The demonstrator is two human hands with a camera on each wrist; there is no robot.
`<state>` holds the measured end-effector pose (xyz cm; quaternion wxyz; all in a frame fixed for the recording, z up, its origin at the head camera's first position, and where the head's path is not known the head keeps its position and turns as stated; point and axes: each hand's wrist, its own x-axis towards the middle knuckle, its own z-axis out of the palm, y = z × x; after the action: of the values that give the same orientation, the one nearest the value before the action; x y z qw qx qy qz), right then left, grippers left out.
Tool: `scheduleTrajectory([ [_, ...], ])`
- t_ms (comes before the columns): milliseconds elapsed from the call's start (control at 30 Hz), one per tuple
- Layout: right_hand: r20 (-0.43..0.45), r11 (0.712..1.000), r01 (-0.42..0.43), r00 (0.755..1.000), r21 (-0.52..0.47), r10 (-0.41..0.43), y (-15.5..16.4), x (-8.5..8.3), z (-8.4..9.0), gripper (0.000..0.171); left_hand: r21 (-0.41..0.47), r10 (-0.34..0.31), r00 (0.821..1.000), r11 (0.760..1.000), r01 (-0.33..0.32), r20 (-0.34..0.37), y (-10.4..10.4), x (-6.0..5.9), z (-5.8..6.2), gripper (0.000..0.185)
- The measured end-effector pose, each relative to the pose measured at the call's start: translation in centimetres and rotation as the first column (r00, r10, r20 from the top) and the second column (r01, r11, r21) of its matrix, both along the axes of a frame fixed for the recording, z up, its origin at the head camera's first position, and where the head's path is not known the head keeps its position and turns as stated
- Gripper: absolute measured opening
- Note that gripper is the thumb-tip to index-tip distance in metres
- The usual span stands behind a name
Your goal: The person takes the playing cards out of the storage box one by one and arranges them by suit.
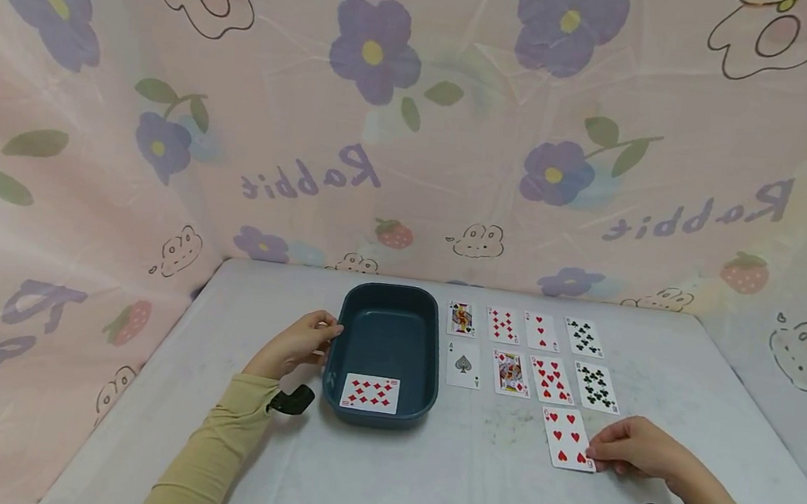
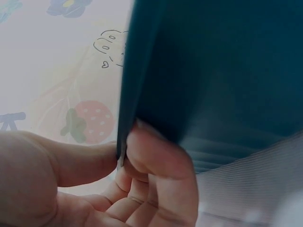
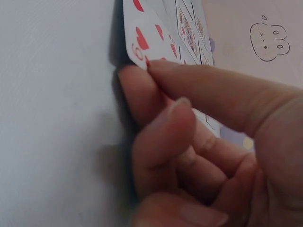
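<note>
Right hand [image 1: 639, 456] has the six of hearts [image 1: 568, 439] by its near right corner, thumb on top and fingers curled beneath, and the wrist view shows that corner pinched and lifted a touch off the bench [image 1: 464, 495] while the rest of the card lies flat. Over on the other side, the left hand [image 1: 297, 344] grips the left rim of the dark blue tray [image 1: 386, 342], thumb outside and fingers hooked over the edge, steadying it. Inside the tray, toward the wrist end, one card lies face up already, the ten of diamonds [image 1: 370, 392], so I'd say one is in and a second is about to follow. Beyond the right hand's fingertips, further up the bench, eight cards wait in two neat rows: a face card [image 1: 462, 319], two red-pip cards [image 1: 503, 326] [image 1: 541, 332] and a clubs card [image 1: 583, 338] in the far row, then the ace of spades [image 1: 463, 366], another face card [image 1: 510, 374], a hearts card [image 1: 551, 380] and a second clubs card [image 1: 596, 387] in the nearer row. By my reckoning this is early going: the pinched card has yet to leave the bench, it sits well to the right of the tray, and most of the spread is untouched.
</note>
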<state>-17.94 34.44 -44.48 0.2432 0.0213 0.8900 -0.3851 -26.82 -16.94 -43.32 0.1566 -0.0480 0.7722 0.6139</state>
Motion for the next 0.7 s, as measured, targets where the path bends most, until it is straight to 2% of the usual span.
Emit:
scheduleTrajectory([
  [267,-0.004,0.999,-0.052,0.999,-0.01,0.052,-0.22,0.28,0.24,0.015,-0.014,0.003,1.0,1.0,-0.003,0.01,-0.04,0.2,-0.18,0.012],
  [433,0.004,0.999,-0.038,0.999,0.023,0.038,-0.35,0.56,0.24,0.016,-0.015,-0.004,1.0,1.0,0.005,0.019,0.05,0.52,-0.38,0.012],
  [700,-0.007,0.999,-0.035,0.999,0.021,0.035,-0.67,0.49,0.83,0.016,-0.008,-0.01,1.0,1.0,0.01,-0.003,-0.1,0.09,-0.04,0.012],
])
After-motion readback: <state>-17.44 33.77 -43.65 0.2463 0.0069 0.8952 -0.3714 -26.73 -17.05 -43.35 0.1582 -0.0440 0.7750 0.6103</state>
